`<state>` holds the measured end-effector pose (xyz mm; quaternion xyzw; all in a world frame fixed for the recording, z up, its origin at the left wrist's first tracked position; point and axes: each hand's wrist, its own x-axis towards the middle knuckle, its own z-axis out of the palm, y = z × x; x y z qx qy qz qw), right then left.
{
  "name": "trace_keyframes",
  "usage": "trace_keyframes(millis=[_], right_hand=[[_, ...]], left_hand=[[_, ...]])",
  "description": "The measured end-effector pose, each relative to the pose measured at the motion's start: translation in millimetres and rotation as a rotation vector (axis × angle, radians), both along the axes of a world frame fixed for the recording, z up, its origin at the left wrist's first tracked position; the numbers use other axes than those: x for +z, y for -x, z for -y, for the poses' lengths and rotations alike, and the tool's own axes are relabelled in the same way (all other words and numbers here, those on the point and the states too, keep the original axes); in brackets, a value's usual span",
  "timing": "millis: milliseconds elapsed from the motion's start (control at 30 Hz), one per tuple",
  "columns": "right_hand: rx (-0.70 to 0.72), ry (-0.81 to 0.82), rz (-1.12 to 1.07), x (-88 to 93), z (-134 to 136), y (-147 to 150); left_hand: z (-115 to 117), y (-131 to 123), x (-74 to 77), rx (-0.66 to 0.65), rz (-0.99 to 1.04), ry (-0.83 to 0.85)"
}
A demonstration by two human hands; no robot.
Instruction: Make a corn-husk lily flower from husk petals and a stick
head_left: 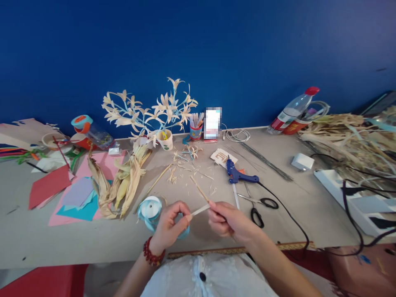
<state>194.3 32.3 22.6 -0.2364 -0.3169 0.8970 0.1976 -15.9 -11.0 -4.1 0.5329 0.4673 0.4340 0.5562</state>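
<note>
Pale strip [200, 210] and thin tan stalk [199, 189] held over the worktop [77, 243], near its front edge, about midway between the left and right edges. Left hand [171, 225]: thumb and forefinger pinching one end of the strip. Right hand [225, 219]: fingers folded in, gripping the stalk's lower end where the strip meets it; the join itself is covered. Stalk slants up toward the back edge, its far end free.

Handling, as judged: both very light. Strip looks thin, flat and limp, likely to tear or slip if jerked; best taken flat near its end, under even, gentle pull. Stalk looks dry and fairly stiff, probably brittle along its free length; best held low, close to the join. Roll of blue ribbon [150, 209] just left of the left hand.
</note>
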Motion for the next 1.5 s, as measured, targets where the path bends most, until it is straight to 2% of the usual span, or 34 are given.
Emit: trace_keyframes(millis=[100, 167, 267, 333, 400, 500, 567, 633, 800, 867, 1033, 1233, 1500], right_hand=[[-0.033, 0.054, -0.054, 8.0, -9.1, -17.9], [-0.125, 0.040, -0.032, 13.5, -16.5, -29.6], [-0.407, -0.074, 0.085, 17.5, -23.7, -38.8], [-0.632, -0.207, 0.215, 14.0, -21.0, -35.3], [-0.777, -0.335, 0.369, 6.2, -11.6, -24.5], [-0.665, -0.443, 0.490, -4.8, 6.8, -2.4], [-0.551, -0.498, 0.503, -6.5, 14.8, 10.7], [-0.505, -0.493, 0.470, -4.3, 17.2, 19.6], [-0.558, -0.431, 0.416, -1.2, 12.4, 26.0], [-0.574, -0.435, 0.437, -2.2, 11.7, 26.8], [-0.625, -0.495, 0.483, 0.9, 13.5, 28.9], [-0.902, -0.551, 0.563, 3.0, 8.0, 24.0], [-0.822, -0.556, 0.496, -5.0, 4.7, 23.5]], left_hand=[[-1.2, 1.2, -2.8, -0.006, 0.059, 0.054], [-1.8, 1.6, -4.4, 0.004, 0.115, 0.105], [-2.7, 0.6, -4.5, 0.053, 0.228, 0.188], [-3.3, -1.7, -3.2, 0.082, 0.292, 0.217], [-3.9, -5.0, -1.5, 0.104, 0.301, 0.212], [-4.5, -10.4, 2.0, 0.149, 0.153, 0.088], [-4.7, -13.2, 4.8, 0.161, -0.029, -0.071], [-4.9, -15.0, 7.2, 0.161, -0.197, -0.237], [-6.9, -17.3, 9.1, 0.199, -0.550, -0.693], [-7.8, -18.4, 8.9, 0.206, -0.658, -0.803], [-8.6, -20.8, 9.2, 0.188, -0.758, -0.850], [-8.0, -20.1, 8.5, 0.219, -0.734, -0.880], [-3.6, -22.3, 2.6, 0.242, -0.727, -0.911]])
